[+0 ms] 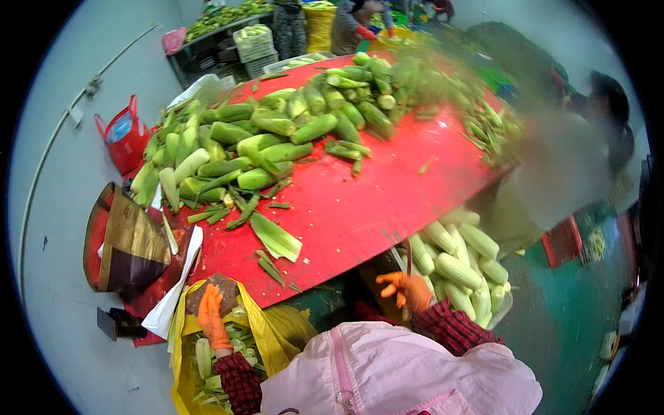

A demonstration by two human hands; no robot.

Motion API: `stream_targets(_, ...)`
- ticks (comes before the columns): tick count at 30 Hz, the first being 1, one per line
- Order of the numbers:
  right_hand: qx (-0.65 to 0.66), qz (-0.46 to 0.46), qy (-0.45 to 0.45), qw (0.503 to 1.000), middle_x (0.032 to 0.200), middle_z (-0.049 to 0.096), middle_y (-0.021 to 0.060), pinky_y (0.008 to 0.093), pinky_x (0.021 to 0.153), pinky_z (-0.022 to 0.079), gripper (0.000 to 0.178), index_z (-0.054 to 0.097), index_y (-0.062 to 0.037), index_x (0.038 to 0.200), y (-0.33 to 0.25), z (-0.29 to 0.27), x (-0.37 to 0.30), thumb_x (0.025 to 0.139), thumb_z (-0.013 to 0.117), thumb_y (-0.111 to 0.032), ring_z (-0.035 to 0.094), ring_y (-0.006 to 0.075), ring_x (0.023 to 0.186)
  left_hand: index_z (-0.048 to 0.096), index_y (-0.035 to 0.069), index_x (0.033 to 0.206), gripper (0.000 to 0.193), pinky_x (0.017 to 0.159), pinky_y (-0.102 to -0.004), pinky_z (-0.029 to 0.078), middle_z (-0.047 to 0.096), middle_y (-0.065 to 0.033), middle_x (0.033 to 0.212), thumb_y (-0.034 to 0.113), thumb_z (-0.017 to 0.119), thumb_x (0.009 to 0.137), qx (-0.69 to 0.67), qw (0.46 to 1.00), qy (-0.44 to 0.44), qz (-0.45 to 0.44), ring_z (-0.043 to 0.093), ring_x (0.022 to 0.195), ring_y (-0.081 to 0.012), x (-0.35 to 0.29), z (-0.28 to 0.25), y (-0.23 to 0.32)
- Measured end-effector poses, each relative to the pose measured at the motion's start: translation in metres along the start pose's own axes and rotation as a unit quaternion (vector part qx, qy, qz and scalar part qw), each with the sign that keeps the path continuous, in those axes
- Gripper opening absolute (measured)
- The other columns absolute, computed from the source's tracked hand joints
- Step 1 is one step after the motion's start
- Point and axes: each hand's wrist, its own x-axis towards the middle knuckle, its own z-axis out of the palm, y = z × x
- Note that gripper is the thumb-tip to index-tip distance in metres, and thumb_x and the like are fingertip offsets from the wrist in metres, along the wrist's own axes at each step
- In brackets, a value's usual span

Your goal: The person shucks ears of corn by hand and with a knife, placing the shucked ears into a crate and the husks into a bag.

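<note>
My left hand, in an orange glove, is over a yellow sack at the table's near left corner. Its fingers point up and hold nothing visible. Pale green husks lie in the sack. My right hand, also gloved in orange, is just beside a container heaped with peeled corn cobs. Its fingers are curled, and a thin dark strip rises by it; whether I grip that strip is unclear. Ahead, unpeeled corn is piled along the red table.
A loose husk and scraps lie near the table's front edge. On the left are a brown basket-like container and a red bag. Another person works at the far end; more people are at the right, partly blurred. A red crate is on the floor.
</note>
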Motion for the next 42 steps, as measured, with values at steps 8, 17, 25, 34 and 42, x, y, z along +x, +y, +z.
stream_targets(8, -0.338, -0.208, -0.031, 0.917, 0.094, 0.072, 0.0141, 0.0344, 0.054, 0.053, 0.042, 0.067, -0.0048, 0.117, -0.177, 0.075, 0.249, 0.086, 0.066, -0.033, 0.066, 0.0208, 0.058, 0.053, -0.007, 0.134, 0.044, 0.101, -0.0337, 0.046, 0.055, -0.0155, 0.136, 0.021, 0.055, 0.101, 0.018, 0.993, 0.113, -0.02, 0.057, 0.12, -0.0217, -0.011, 0.014, 0.029)
stream_targets(17, -0.696, -0.293, -0.045, 0.654, 0.101, 0.07, 0.0164, 0.0454, 0.08, 0.054, 0.039, 0.06, -0.0079, 0.112, -0.183, 0.183, 0.433, 0.079, 0.067, -0.026, 0.067, 0.0334, 0.1, 0.052, -0.005, 0.137, 0.045, 0.101, -0.0326, 0.045, 0.058, -0.0138, 0.133, 0.022, 0.055, 0.101, 0.045, 0.97, 0.225, -0.083, 0.057, 0.118, -0.0206, -0.067, 0.043, 0.046)
stream_targets(25, -0.531, -0.075, -0.258, 0.804, 0.081, 0.072, 0.0153, 0.0351, 0.067, 0.057, 0.056, 0.077, -0.0068, 0.089, -0.17, 0.169, 0.413, 0.064, 0.081, -0.057, 0.068, 0.0248, 0.065, 0.053, -0.005, 0.136, 0.045, 0.1, -0.0303, 0.045, 0.06, -0.0127, 0.13, 0.02, 0.058, 0.099, 0.041, 0.964, 0.237, -0.114, 0.059, 0.115, -0.0189, -0.069, 0.059, 0.053)
stream_targets(34, -0.406, -0.072, -0.463, 0.785, 0.057, 0.061, 0.0084, 0.0304, 0.039, 0.04, 0.055, 0.075, -0.0041, 0.088, -0.228, 0.219, 0.257, 0.081, 0.068, -0.059, 0.056, 0.0147, 0.041, 0.035, 0.004, 0.15, 0.09, 0.116, -0.0521, 0.021, 0.039, -0.0146, 0.152, 0.041, 0.073, 0.077, 0.636, 0.744, 0.009, 0.206, 0.034, 0.141, -0.0361, 0.021, 0.113, 0.164)
stream_targets(42, -0.056, 0.025, -0.597, 0.8, 0.069, 0.067, 0.0087, 0.0211, 0.038, 0.042, 0.051, 0.068, -0.0025, 0.109, -0.173, 0.286, 0.127, 0.099, 0.049, -0.049, 0.056, 0.0093, 0.045, 0.027, 0.01, 0.154, 0.097, 0.103, -0.0413, 0.044, 0.054, -0.0155, 0.136, 0.03, 0.079, 0.075, 0.388, 0.891, 0.052, 0.229, 0.055, 0.122, -0.0306, -0.056, 0.043, 0.181)
